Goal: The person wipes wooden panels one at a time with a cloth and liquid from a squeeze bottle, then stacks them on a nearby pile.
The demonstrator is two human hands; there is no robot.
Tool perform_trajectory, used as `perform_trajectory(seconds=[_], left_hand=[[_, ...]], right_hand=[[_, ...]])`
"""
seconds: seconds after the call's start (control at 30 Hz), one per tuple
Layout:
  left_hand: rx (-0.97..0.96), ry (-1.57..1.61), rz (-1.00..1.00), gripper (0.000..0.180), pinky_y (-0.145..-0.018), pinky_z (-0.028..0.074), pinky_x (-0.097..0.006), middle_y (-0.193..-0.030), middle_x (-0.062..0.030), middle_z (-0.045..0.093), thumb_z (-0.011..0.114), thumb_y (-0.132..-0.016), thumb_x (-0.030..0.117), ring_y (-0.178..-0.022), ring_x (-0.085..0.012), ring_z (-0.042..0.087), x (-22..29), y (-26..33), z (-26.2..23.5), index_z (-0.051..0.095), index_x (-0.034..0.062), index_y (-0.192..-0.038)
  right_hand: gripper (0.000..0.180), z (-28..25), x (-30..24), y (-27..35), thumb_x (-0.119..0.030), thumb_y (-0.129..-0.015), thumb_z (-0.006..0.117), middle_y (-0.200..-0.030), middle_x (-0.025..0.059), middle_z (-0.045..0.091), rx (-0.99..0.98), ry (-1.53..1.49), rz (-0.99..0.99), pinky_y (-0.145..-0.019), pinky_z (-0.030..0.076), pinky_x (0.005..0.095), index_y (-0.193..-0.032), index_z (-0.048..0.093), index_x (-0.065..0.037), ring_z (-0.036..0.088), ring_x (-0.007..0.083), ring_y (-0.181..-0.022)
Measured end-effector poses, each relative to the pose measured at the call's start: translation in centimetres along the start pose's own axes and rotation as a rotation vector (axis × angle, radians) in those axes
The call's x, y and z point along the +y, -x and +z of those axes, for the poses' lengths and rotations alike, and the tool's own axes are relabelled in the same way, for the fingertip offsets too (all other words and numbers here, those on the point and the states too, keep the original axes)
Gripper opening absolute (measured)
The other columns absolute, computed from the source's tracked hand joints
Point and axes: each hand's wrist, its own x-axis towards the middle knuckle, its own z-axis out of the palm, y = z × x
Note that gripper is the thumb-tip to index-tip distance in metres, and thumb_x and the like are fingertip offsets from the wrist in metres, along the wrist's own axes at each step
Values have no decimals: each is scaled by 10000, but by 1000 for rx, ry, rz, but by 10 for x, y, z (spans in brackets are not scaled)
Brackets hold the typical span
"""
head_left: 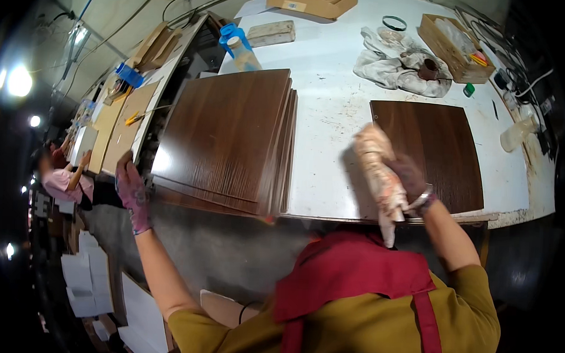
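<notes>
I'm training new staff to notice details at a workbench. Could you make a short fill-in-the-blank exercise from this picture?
1. The person's ____ hand holds the cloth.
2. The stack lies to the ____ of the single panel.
3. The tabletop is ____ in colour.
4. The person's apron is ____.

Missing words: right; left; white; red.

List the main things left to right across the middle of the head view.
Co-worker in pink, gloved left hand, stacked brown wood-grain panels, handheld stained cloth, single brown wood-grain panel, translucent bottle.
</notes>
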Motion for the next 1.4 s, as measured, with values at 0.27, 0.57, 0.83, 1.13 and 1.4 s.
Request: perform_trajectory(seconds=[0.27, 0.57, 0.83, 1.13, 1.4], left_hand=[[-359, -647, 299, 181, -806, 455, -369, -990, -113, 604, 513, -941, 213, -910, -235, 578, -174, -21, 48, 590, 63, -1006], [-272, -1298, 742, 208, -706, 475, -442, -831, -133, 623, 518, -914, 261, -817, -283, 593, -182, 20, 37, 646, 125, -822], [-436, -662, 219, 316, -820, 462, -489, -925, -171, 630, 556, -895, 361, -969, -368, 563, -60, 82, 18, 624, 99, -1057], [-429, -142, 237, 408, -902, 426, -469, -1055, -173, 589, 611, -851, 381, -1050, -352, 545, 31, 144, 45, 567, 115, -1158], [-513, 98, 278, 531, -975, 394, -452, -1171, -175, 553, 660, -812, 398, -1122, -337, 530, 86, 176, 87, 517, 128, -1247]], right_hand=[[325, 125, 67, -103, -329, -908, 543, -1038, 155, 646, -100, 773, -146, -819, 475, 372, -1072, 613, -57, 594, 307, -918], [448, 126, 58, -131, -468, -830, 679, -844, 24, 656, -139, 374, 104, -710, 481, 329, -1022, 688, -64, 583, 147, -757], [276, 93, 35, -157, -337, -780, 759, -747, 33, 646, -166, 324, 232, -610, 476, 347, -787, 682, -73, 578, 145, -665], [184, 56, 28, -114, -217, -827, 739, -840, 27, 687, -269, 290, 244, -668, 517, 304, -922, 703, -63, 634, 114, -754], [301, 48, 8, -78, -266, -828, 734, -898, 43, 685, -291, 249, 111, -726, 507, 283, -997, 675, -25, 629, 111, -825]])
